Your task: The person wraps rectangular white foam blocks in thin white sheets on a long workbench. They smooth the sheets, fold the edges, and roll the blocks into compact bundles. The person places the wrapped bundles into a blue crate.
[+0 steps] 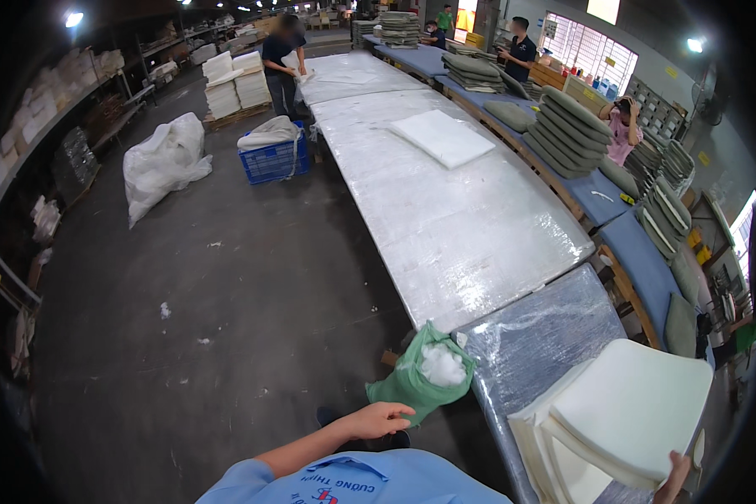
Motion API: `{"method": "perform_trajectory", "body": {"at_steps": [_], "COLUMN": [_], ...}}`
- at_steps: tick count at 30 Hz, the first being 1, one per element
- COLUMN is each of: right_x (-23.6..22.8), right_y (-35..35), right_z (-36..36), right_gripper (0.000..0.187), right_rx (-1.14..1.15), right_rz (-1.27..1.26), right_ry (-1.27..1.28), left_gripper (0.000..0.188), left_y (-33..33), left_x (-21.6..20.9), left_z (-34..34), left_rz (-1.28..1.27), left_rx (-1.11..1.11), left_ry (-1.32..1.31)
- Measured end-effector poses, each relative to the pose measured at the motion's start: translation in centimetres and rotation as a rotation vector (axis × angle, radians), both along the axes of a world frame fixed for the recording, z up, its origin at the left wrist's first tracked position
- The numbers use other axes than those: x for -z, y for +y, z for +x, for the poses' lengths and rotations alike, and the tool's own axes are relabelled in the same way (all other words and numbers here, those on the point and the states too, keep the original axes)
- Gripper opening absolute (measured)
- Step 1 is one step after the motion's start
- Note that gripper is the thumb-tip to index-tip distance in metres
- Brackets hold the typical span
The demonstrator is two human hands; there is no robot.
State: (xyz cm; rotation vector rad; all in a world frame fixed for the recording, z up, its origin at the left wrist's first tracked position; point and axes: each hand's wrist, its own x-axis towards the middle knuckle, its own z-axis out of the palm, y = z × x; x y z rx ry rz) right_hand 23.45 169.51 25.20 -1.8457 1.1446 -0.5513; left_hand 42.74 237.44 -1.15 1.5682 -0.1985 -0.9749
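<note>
My right hand is at the lower right, its fingers closed on the near right edge of a white foam cushion pad. That pad lies tilted on top of a stack of similar foam pads at the table's near end. My left hand hangs low in front of me with its fingers loosely apart and nothing in them. Just beyond it stands a green sack, its mouth folded back around white fluffy stuffing.
A long plastic-wrapped table runs away from me, with a flat white foam sheet on it. Grey-green cushions are stacked on a blue bench to the right. Left stand a blue crate and a plastic bag. Several people work farther off.
</note>
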Motion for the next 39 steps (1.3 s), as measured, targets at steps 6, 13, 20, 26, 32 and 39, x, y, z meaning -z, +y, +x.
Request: {"method": "perform_trajectory", "body": {"at_steps": [6, 13, 20, 26, 32, 39], "right_x": [-6.2, -10.6, -7.8, -0.9, 13.0, 31.7], "right_y": [11.3, 30.2, 46.9, 52.8, 52.0, 53.0], "right_z": [15.0, 34.5, 52.1, 63.6, 74.9, 76.2], "right_gripper": [0.025, 0.029, 0.039, 0.049, 0.062, 0.049], "right_rx": [-0.241, -0.381, -0.614, -0.721, -0.621, -0.317], "right_rz": [-0.607, -0.855, -0.332, 0.162, 0.421, 0.85], "right_ry": [-0.022, 0.038, -0.047, -0.259, -0.239, -0.167], "left_gripper": [0.047, 0.049, 0.064, 0.081, 0.068, 0.056], "left_y": [9.9, 29.5, 35.4, 28.1, 26.1, 24.9], "left_x": [0.7, -1.8, 0.3, 4.5, 5.7, 5.9], "left_z": [11.5, 22.6, 35.1, 46.6, 62.6, 79.4], "left_rz": [-0.033, 0.073, -0.048, -0.398, -0.673, -0.09], "left_rx": [-0.025, -0.18, -0.093, -0.155, -0.628, -0.679], "left_ry": [-0.106, 0.138, 0.306, 0.707, 0.568, 0.305]}}
